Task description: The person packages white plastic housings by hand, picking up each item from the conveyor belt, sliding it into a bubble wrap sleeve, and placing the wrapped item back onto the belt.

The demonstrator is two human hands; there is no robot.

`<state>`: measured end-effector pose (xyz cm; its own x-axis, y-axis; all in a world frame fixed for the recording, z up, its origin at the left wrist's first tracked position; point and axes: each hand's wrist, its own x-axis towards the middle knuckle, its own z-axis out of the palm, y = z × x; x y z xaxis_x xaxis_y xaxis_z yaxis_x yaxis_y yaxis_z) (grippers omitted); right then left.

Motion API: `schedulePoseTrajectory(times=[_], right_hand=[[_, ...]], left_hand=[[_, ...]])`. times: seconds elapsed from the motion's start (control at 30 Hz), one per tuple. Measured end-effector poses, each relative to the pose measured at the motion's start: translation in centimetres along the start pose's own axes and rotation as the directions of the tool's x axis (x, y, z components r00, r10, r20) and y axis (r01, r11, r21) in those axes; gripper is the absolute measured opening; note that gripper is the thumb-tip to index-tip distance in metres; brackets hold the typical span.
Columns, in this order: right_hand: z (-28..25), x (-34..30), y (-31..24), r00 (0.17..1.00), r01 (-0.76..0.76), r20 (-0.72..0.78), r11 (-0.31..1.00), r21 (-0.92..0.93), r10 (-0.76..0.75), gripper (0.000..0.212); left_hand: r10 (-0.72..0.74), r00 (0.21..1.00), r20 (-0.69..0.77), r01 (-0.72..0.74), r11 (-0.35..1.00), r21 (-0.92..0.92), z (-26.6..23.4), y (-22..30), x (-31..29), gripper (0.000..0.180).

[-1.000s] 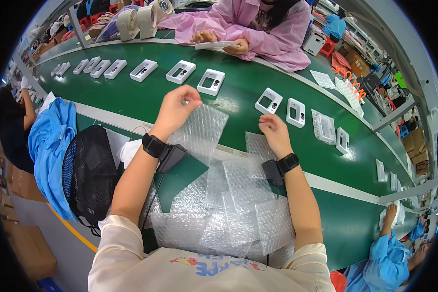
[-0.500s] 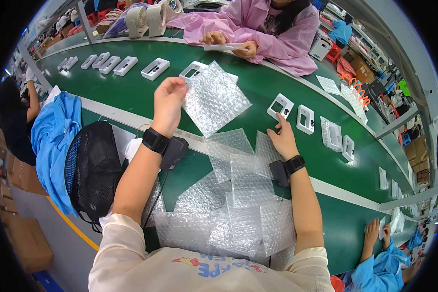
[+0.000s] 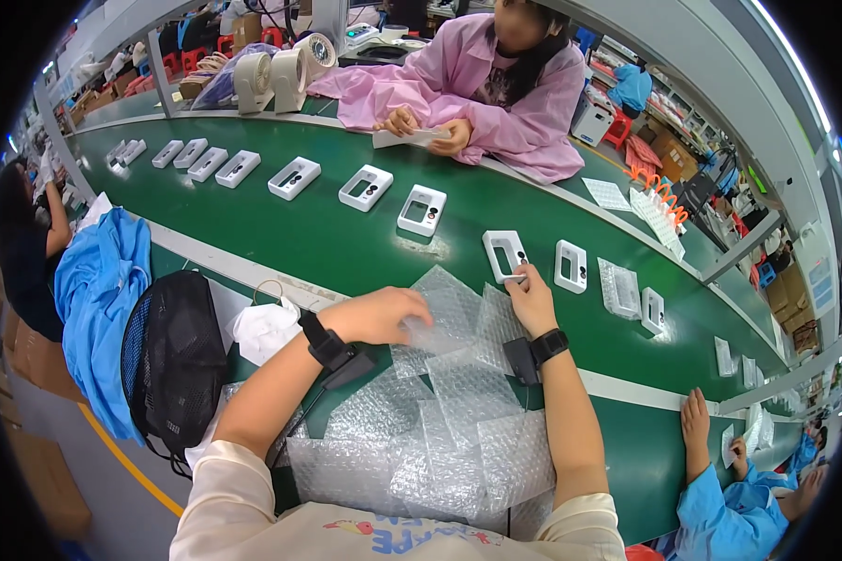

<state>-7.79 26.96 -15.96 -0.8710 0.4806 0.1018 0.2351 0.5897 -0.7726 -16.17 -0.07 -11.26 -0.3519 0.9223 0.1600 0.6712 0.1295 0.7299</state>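
My right hand point(image 3: 533, 304) grips the near corner of a white plastic housing point(image 3: 505, 256), which has a rectangular window and small dark round parts. My left hand point(image 3: 384, 316) is low over the bench, its fingers closed on a clear bubble-wrap bag point(image 3: 425, 335), partly hidden and slightly blurred. Beneath and between my forearms, several more bubble-wrap bags point(image 3: 444, 449) lie in an overlapping heap. Just right of the gripped housing, another white housing point(image 3: 571, 266) rests on the green belt.
More white housings point(image 3: 421, 209) stand in a row along the green belt point(image 3: 346, 243). One bagged housing point(image 3: 618, 288) lies to the right. A black mesh bag point(image 3: 173, 355) and blue cloth point(image 3: 103, 318) sit at left. Across the belt, a person in pink point(image 3: 524, 122) handles a white piece.
My left hand has come down and right, lowering the bubble-wrap bag from above the belt to the heap. My right hand has gone from touching a housing to gripping one.
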Motion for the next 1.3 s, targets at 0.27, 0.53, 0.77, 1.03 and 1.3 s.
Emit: schedulePoseTrajectory(times=[0.27,0.53,0.77,1.03,1.3], right_hand=[[0.6,0.2,1.3,0.958,0.212,-0.149,0.953,-0.214,-0.246,0.014],[0.7,-1.7,-2.0,0.99,0.131,-0.015,0.97,-0.205,-0.137,0.015],[1.5,-3.1,-3.3,0.975,0.224,0.013,0.969,-0.108,-0.224,0.013],[3.4,-4.2,-4.7,0.932,0.174,0.293,0.972,0.159,-0.215,0.011],[3.6,-4.0,-4.9,0.969,-0.163,0.246,0.8,0.578,0.02,0.012]], left_hand=[[-0.129,0.99,0.055,0.108,0.951,0.29,-0.1,1.8,-0.9,0.019],[-0.209,0.969,0.135,0.156,0.934,0.322,-0.1,2.8,-1.3,0.014],[-0.233,0.969,0.084,0.177,0.889,0.423,-1.1,2.8,-1.7,0.01],[-0.094,0.857,-0.507,0.239,0.944,0.229,-2.6,0.3,-0.9,0.01],[-0.376,0.899,-0.225,0.299,0.902,-0.312,-0.4,-3.3,-0.9,0.008]])
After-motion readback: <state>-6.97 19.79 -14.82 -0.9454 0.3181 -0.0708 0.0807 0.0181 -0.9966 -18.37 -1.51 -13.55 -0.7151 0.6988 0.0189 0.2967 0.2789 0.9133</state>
